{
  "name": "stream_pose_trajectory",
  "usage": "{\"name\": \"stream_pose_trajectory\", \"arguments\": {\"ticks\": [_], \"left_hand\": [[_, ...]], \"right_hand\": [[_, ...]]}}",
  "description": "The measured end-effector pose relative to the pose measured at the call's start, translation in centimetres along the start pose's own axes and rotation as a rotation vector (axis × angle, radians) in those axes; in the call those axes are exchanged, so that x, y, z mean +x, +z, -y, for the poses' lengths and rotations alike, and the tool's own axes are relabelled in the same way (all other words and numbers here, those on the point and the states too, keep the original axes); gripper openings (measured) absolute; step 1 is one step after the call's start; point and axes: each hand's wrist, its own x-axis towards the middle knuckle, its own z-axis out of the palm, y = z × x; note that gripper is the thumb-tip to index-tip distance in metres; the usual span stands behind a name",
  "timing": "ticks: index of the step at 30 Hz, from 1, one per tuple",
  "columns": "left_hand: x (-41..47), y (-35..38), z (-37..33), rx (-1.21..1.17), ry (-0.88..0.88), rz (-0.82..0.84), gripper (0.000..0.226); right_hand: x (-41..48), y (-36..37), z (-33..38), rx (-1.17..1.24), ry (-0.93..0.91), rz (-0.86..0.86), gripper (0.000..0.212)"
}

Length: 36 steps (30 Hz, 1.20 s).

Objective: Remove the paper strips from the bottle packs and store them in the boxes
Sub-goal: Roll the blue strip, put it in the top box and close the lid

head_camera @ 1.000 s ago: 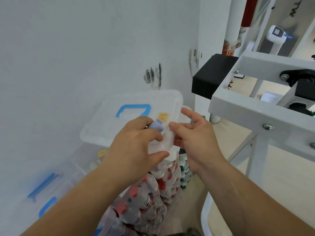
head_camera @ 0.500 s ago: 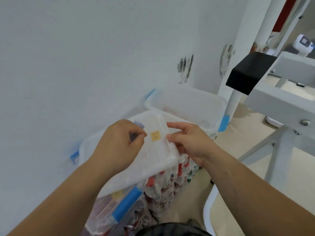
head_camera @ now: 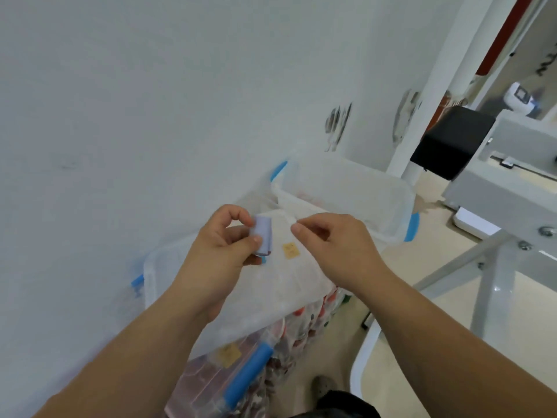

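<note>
Head view: two bare forearms reach from the near edge over clear plastic boxes that stand along a white wall on the left
near box point(head_camera: 271, 300): clear, its lid on; a small yellow sticker point(head_camera: 291, 250) lies on the lid between the two hands, and a blue latch point(head_camera: 247, 375) runs down its near side
far box point(head_camera: 346, 188): clear, open at the top, just beyond the near box; blue latches show at its far left corner and on its right side; what lies inside is too blurred to tell
left hand point(head_camera: 220, 251): fingers curled, the thumb pressing the paper strip against them
paper strip point(head_camera: 262, 236): pale lilac, folded or rolled into a short stub, held above the lid of the near box, just left of the yellow sticker
right hand point(head_camera: 337, 245): just right of the strip and apart from it, over the far right part of the lid; fingers curled under, thumb tip against the forefinger; whether anything thin is pinched there cannot be told
bottle packs point(head_camera: 304, 324): wrapped bottles with red caps, showing low down under the near right edge of the lid
grey frame point(head_camera: 497, 200): metal, bolted, on the right, with a black block point(head_camera: 452, 140) at its far end
floor point(head_camera: 334, 351): beige; the toe of a shoe point(head_camera: 322, 384) at the near edge
</note>
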Motion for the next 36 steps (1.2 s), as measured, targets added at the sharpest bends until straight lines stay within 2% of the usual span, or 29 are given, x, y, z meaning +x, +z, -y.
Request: {"name": "stream_pose_trajectory", "arguments": {"ticks": [2,5,9,14,17,18,21,22,24,26,28,36], "left_hand": [[1.1,1.0,-0.3,-0.025,0.005,0.01,0.021],[3.0,3.0,-1.2,-0.022,0.04,0.045,0.027],[6.5,5.5,-2.5,0.015,0.027,-0.022,0.027],[11.0,8.8,-2.9,0.043,-0.001,-0.016,0.031],[12.9,9.4,-2.4,0.151,-0.013,-0.025,0.03],[13.3,9.3,-2.1,0.249,-0.011,-0.077,0.028],[13.8,8.2,-1.5,0.742,-0.003,-0.288,0.021],[13.8,7.9,-1.5,0.892,-0.023,-0.293,0.026],[14.0,7.7,-1.5,1.073,-0.1,-0.229,0.049],[14.6,7.7,-1.4,1.127,-0.159,-0.186,0.067],[15.3,7.8,-1.2,1.15,-0.171,-0.173,0.076],[17.3,6.9,0.0,1.038,-0.155,-0.17,0.075]], "right_hand": [[0.7,-0.7,1.1,0.269,0.09,0.089,0.022],[2.7,-1.6,1.2,0.414,0.137,0.167,0.016],[6.9,-3.1,-0.1,0.493,0.159,0.184,0.012],[12.2,-5.2,-2.8,0.518,0.119,0.21,0.009],[15.2,-5.3,-4.5,0.424,0.064,0.253,0.008],[16.1,-5.1,-5.1,0.38,0.052,0.266,0.01],[19.2,-4.3,-7.2,0.17,0.037,0.322,0.02],[20.2,-3.8,-7.9,0.088,0.027,0.348,0.025],[21.8,-2.7,-9.1,-0.067,-0.001,0.41,0.03],[22.8,-1.2,-9.7,-0.177,-0.018,0.498,0.035],[23.4,0.3,-9.9,-0.247,-0.028,0.561,0.042],[24.3,5.5,-11.6,-0.323,0.053,0.638,0.034]]}}
